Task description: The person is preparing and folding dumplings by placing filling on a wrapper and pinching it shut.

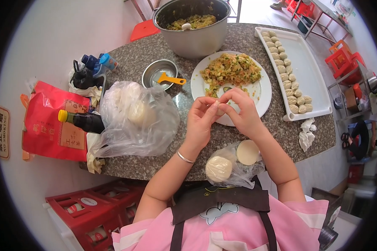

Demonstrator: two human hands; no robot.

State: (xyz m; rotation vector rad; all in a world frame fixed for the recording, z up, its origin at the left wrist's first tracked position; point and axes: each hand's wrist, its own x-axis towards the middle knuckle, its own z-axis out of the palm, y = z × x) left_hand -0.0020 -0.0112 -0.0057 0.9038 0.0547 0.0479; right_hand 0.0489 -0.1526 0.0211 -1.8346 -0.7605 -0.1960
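Observation:
My left hand point(200, 121) and my right hand point(244, 116) meet over the near edge of a white plate point(264, 94). Both pinch a small pale dumpling point(220, 110), mostly covered by my fingers. Chopped vegetable filling point(230, 70) is heaped on the plate, and the tip of a spoon point(227, 89) shows just beyond my fingertips. Close to my body lie round dough wrappers point(248, 152) and a wrapped stack of dough rounds point(218, 168), on and under clear plastic. To the right, pleated dumplings point(285, 71) line the left side of a white tray point(316, 69).
A big metal pot point(192, 39) of filling stands at the back. Left are a metal bowl point(157, 69) with an orange-handled tool point(171, 79), a plastic bag of dough point(138, 113), a dark bottle point(86, 121) and a red bag point(50, 125). Crumpled tissue point(307, 136) lies right.

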